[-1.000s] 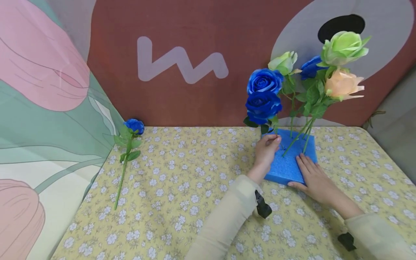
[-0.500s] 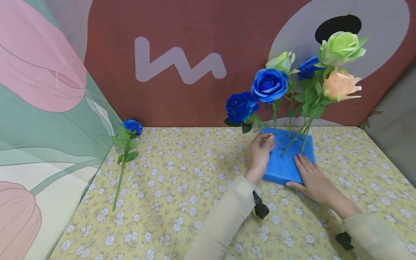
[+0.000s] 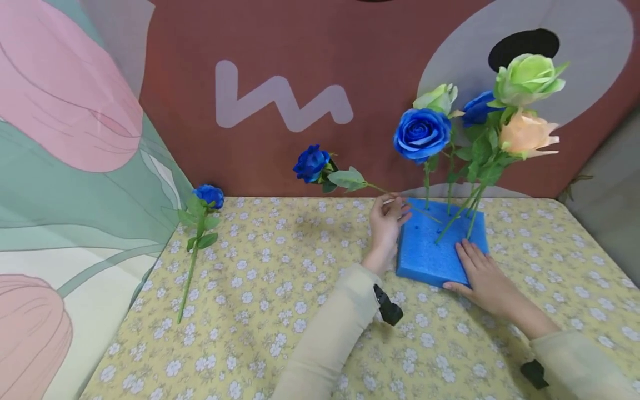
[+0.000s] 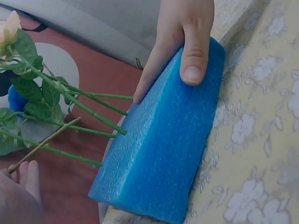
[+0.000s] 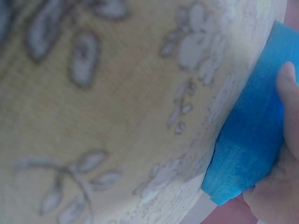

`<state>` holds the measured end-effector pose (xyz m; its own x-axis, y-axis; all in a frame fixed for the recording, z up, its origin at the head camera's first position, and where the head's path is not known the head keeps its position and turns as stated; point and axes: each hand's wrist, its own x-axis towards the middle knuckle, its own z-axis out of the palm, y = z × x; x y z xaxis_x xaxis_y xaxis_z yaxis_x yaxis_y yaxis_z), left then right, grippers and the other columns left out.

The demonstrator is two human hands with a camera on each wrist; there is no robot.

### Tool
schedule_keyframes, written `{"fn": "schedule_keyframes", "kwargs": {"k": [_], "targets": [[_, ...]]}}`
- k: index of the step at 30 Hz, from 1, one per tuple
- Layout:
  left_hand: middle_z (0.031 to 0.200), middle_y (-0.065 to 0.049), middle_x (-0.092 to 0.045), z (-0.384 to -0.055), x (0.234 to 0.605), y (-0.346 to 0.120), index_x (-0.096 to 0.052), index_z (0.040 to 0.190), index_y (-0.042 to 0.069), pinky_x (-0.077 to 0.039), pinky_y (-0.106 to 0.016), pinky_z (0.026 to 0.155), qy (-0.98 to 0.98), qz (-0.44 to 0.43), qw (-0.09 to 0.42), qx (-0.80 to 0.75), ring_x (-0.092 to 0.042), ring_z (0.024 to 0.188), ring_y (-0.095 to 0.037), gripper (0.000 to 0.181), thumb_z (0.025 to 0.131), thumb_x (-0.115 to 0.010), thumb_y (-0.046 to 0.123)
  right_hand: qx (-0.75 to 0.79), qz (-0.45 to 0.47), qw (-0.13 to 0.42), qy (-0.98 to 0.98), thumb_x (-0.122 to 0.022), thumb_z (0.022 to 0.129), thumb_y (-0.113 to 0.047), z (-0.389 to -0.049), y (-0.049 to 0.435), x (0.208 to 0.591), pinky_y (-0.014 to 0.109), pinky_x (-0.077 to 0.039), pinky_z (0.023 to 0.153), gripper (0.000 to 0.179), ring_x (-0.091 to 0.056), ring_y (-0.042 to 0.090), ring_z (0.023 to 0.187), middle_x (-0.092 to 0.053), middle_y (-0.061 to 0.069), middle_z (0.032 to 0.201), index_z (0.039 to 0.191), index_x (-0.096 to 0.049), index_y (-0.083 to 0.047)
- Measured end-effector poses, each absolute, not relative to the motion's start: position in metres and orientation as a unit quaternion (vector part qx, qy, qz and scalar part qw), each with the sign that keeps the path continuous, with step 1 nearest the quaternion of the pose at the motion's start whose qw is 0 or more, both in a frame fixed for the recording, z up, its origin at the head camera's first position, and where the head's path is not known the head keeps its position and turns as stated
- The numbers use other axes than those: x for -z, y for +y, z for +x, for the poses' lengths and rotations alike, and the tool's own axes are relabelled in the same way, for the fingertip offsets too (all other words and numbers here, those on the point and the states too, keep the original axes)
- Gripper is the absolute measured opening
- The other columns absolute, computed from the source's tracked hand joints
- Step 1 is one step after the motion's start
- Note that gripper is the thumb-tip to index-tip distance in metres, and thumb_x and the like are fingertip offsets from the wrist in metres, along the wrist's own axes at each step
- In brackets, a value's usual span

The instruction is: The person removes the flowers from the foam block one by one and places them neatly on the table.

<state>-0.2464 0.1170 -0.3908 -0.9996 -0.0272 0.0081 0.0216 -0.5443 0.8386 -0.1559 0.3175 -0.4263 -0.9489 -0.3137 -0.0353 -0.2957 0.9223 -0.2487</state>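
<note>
My left hand (image 3: 386, 223) pinches the thin stem of a blue rose (image 3: 311, 164). The bloom points left, and the stem (image 4: 44, 142) slants across to the foam's upper side, its bare end in the air in the left wrist view. My right hand (image 3: 487, 280) lies with straight fingers on top of a blue foam block (image 3: 432, 258), the thumb (image 4: 192, 74) against its front face. Standing in the foam are another blue rose (image 3: 422, 135), a pale green rose (image 3: 437, 99), a larger green rose (image 3: 531, 79), a peach rose (image 3: 527, 133) and a partly hidden blue one (image 3: 479, 108).
A further blue rose (image 3: 208, 196) lies at the table's left, its stem toward the front. The flowered yellow cloth (image 3: 260, 311) covers the table. Behind rises a brown printed backdrop (image 3: 300, 50); a flower-printed panel (image 3: 45, 216) stands at left. Small holes mark the foam top.
My left hand has drawn the blue rose leftward, away from the standing blue rose, and its stem has come out of the foam. My right hand has stayed on the block.
</note>
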Motion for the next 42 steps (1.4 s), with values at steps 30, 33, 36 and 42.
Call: {"fn": "schedule_keyframes", "kwargs": {"k": [30, 33, 36, 42], "targets": [[0.116, -0.01, -0.057, -0.233, 0.391, 0.014, -0.051, 0.135, 0.012, -0.053, -0.041, 0.099, -0.589, 0.035, -0.074, 0.804, -0.06, 0.101, -0.021, 0.034, 0.101, -0.047, 0.016, 0.129, -0.162, 0.028, 0.978, -0.057, 0.09, -0.053, -0.153, 0.316, 0.424, 0.072, -0.019, 0.108, 0.097, -0.013, 0.053, 0.14, -0.012, 0.037, 0.153, 0.15, -0.011, 0.009], [0.114, -0.006, -0.057, -0.23, 0.391, 0.003, -0.048, 0.138, 0.011, -0.054, -0.04, 0.098, -0.613, 0.032, -0.087, 0.785, -0.059, 0.099, -0.017, 0.037, 0.102, -0.046, 0.018, 0.131, -0.159, 0.031, 0.978, -0.057, 0.09, -0.053, -0.153, 0.316, 0.424, 0.072, -0.019, 0.109, 0.097, -0.013, 0.053, 0.141, -0.012, 0.037, 0.153, 0.15, -0.011, 0.009], [0.114, -0.004, -0.057, -0.227, 0.391, -0.008, -0.048, 0.139, 0.011, -0.055, -0.038, 0.097, -0.623, 0.031, -0.099, 0.775, -0.058, 0.096, -0.014, 0.038, 0.102, -0.047, 0.019, 0.131, -0.157, 0.032, 0.978, -0.057, 0.09, -0.053, -0.153, 0.317, 0.424, 0.072, -0.018, 0.109, 0.097, -0.013, 0.053, 0.141, -0.011, 0.036, 0.153, 0.15, -0.011, 0.009], [0.115, -0.009, -0.054, -0.221, 0.391, -0.032, -0.05, 0.138, 0.011, -0.058, -0.033, 0.09, -0.649, 0.034, -0.12, 0.75, -0.057, 0.086, -0.008, 0.037, 0.101, -0.047, 0.016, 0.128, -0.156, 0.033, 0.979, -0.057, 0.09, -0.053, -0.153, 0.316, 0.424, 0.072, -0.019, 0.108, 0.097, -0.014, 0.054, 0.14, -0.012, 0.036, 0.153, 0.15, -0.012, 0.009]]}}
